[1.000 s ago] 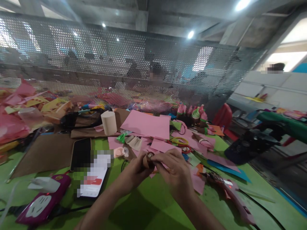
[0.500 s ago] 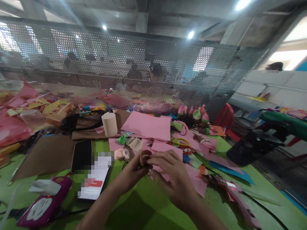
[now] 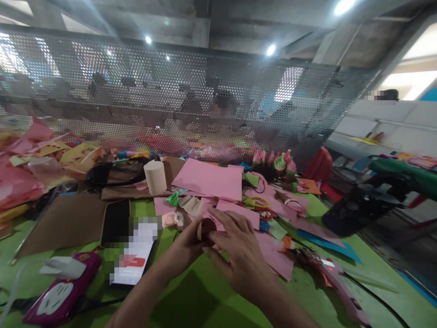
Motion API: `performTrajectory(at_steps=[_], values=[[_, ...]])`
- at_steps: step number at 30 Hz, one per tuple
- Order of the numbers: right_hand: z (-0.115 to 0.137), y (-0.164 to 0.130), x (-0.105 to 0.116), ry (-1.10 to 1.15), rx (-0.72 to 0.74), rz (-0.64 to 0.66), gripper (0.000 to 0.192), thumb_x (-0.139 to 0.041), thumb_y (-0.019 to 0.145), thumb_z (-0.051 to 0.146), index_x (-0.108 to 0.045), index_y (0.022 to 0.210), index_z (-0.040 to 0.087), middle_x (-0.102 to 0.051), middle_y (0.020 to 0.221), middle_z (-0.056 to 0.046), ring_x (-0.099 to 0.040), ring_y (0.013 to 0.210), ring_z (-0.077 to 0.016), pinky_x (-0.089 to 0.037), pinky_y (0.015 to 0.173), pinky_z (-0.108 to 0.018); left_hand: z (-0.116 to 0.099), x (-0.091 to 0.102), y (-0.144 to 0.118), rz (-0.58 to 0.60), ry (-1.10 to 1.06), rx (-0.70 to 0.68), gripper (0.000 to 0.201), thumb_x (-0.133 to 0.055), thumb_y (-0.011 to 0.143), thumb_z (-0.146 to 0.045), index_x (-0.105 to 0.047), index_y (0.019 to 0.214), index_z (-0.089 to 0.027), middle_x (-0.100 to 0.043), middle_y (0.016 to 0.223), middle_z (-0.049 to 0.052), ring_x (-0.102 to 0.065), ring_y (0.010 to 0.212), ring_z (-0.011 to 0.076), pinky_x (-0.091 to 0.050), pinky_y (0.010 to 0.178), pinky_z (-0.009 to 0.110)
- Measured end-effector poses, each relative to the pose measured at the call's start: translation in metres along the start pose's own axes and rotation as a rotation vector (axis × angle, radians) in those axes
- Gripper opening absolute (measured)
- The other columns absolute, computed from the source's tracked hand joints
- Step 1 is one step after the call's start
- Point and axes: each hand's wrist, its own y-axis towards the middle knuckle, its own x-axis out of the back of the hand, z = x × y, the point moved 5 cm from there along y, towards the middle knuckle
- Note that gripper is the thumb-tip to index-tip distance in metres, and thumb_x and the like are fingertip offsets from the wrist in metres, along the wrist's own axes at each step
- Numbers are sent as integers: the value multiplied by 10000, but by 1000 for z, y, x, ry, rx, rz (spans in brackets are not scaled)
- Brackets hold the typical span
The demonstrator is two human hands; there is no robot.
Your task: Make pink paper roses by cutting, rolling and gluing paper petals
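Observation:
My left hand (image 3: 187, 246) is wrapped round a small rolled brown piece (image 3: 207, 227), its round open end facing up and toward me. Whether it is paper or foam, I cannot tell. My right hand (image 3: 239, 250) is beside it with fingers stretched and apart, one fingertip at the roll's edge and the thumb lower down. Behind the hands lie pink sheets (image 3: 208, 178) and scissors (image 3: 257, 202) with yellow and red handles. A clear bag with pale peach lumps (image 3: 172, 219) sits just beyond my left hand.
On the left are two phones, a dark one (image 3: 116, 223) and a lit one (image 3: 136, 255), and a purple power strip (image 3: 64, 289). A pink glue gun (image 3: 337, 282) with a cord lies at right. A white cup-like cylinder (image 3: 155, 176) and a perforated metal screen (image 3: 170, 100) stand behind.
My right fingers have lifted and spread from the roll's opening, and the thumb has shifted left. The brown roll has turned slightly, showing more of its round opening.

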Motion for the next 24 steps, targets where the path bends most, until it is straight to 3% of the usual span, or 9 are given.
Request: performTrajectory(at_steps=[4,10,19,24], values=[[-6,1,-2,65,-39,-12,110,-614,874,252,-661,972,234,-469,1443,-56,-408,1249,-298,-377,976,-494,3,3,2,-10,-26,22,294,-641,711,-116,-547,975,-206,-527,873,-9,-496,829,146,-430,776,261],[-11,0,10,56,-36,-154,193,-617,861,213,-675,1041,252,-540,1373,-65,-444,1226,-291,-365,987,-490,11,8,5,-4,84,-14,257,-680,770,-224,-542,985,-197,-529,886,3,-511,839,155,-441,791,285],[-5,1,-7,-5,-43,-44,212,-634,848,269,-669,1046,202,-533,1387,-94,-434,1228,-318,-382,981,-503,24,9,1,-15,77,-23,420,-654,777,-176,-532,1178,-199,-590,1011,56,-553,980,206,-479,855,323],[-9,2,1,77,-49,-37,261,-638,851,241,-651,1111,242,-500,1417,-87,-440,1237,-305,-405,975,-502,16,11,2,-72,-3,29,353,-691,746,-192,-553,1070,-215,-581,983,21,-557,964,184,-470,874,316]])
